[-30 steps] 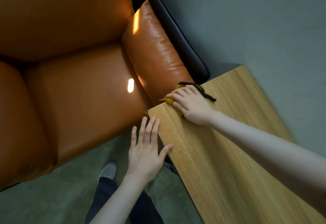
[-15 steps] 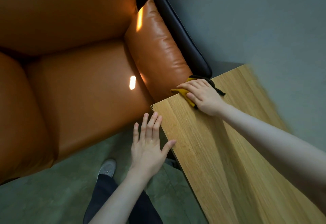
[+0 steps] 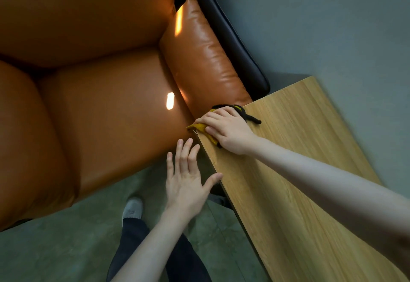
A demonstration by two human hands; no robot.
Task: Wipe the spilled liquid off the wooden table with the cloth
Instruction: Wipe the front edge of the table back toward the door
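A yellow and black cloth (image 3: 200, 127) lies at the corner of the wooden table (image 3: 299, 139), next to the sofa. My right hand (image 3: 229, 130) lies flat on top of the cloth and presses it down, with the fingers stretched toward the table's corner. The cloth's yellow edge hangs slightly past the corner, and a black strip sticks out behind my hand. My left hand (image 3: 186, 181) hovers beside the table's long edge with fingers spread and holds nothing. Its thumb is at the table edge. No liquid is visible on the wood.
An orange leather sofa (image 3: 99, 115) fills the left side, and its armrest cushion (image 3: 199, 59) meets the table's corner. A grey wall runs behind the table. Below, on the green floor, are my dark trouser leg and grey shoe (image 3: 132, 208).
My right hand has slid the cloth along the sofa-side edge, first away from the corner, then back onto it. The left hand has stayed beside the table edge.
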